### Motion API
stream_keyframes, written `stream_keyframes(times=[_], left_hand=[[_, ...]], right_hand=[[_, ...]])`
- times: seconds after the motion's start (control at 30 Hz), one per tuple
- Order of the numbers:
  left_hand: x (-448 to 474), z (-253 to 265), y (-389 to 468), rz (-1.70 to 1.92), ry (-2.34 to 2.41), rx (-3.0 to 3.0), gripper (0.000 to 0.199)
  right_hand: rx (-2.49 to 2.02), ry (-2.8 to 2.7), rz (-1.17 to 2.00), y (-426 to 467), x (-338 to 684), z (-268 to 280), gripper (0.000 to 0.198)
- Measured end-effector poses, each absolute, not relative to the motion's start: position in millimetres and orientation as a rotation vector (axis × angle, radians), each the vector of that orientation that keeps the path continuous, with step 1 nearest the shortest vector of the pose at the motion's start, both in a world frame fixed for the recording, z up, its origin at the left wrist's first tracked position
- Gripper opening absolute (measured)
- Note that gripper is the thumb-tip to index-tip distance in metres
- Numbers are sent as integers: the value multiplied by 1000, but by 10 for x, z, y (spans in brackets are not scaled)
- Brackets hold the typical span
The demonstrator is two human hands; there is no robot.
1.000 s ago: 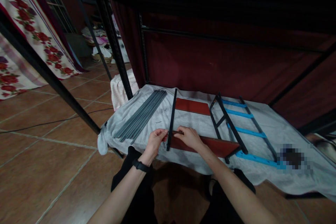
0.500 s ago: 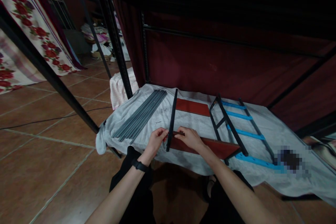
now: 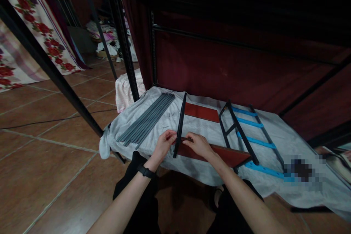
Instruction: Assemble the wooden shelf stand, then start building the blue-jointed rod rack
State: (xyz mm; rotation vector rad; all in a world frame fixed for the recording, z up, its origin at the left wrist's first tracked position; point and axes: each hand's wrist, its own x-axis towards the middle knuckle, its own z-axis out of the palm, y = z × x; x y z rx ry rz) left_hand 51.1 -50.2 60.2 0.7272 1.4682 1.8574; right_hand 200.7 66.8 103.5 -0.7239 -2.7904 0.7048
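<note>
1. Black rail point(image 3: 180, 124): lies on the grey cloth point(image 3: 276, 175), running away from the person; its near end sits between the two hands, where it meets the near red board point(image 3: 219, 153).
2. Left hand point(image 3: 163, 143): fingers curled, their tips closed on the left side of the rail's near end. A black watch point(image 3: 144, 171) is on the wrist.
3. Right hand point(image 3: 199, 145): fingers bent and close together, tips pressed on the board's top edge just right of the rail; whether they pinch a small part cannot be told.
4. Progress, judged: the joint at the fingertips looks in hand, not finished. Beyond the fingers a far red board point(image 3: 201, 112) already lies against the rail. To the right of the right hand, the black frame point(image 3: 238, 131) with blue rungs point(image 3: 256, 140) meets the near board's other end; how firmly it is joined cannot be told.
5. Left over, judged: the grey bars point(image 3: 148, 119), bundled beyond the left hand, lie loose and unused.
6. Surround: black posts point(image 3: 123, 44) rise at the cloth's far corner and a red panel point(image 3: 246, 69) stands behind; the floor point(image 3: 55, 175) is tiled.
</note>
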Motion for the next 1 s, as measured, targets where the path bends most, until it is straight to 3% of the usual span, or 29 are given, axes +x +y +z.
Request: stream_keyframes(times=[1.0], left_hand=[[539,509,-571,1760,1524,793,36]], right_hand=[[-737,-2813,646,625,2030,1061,16]])
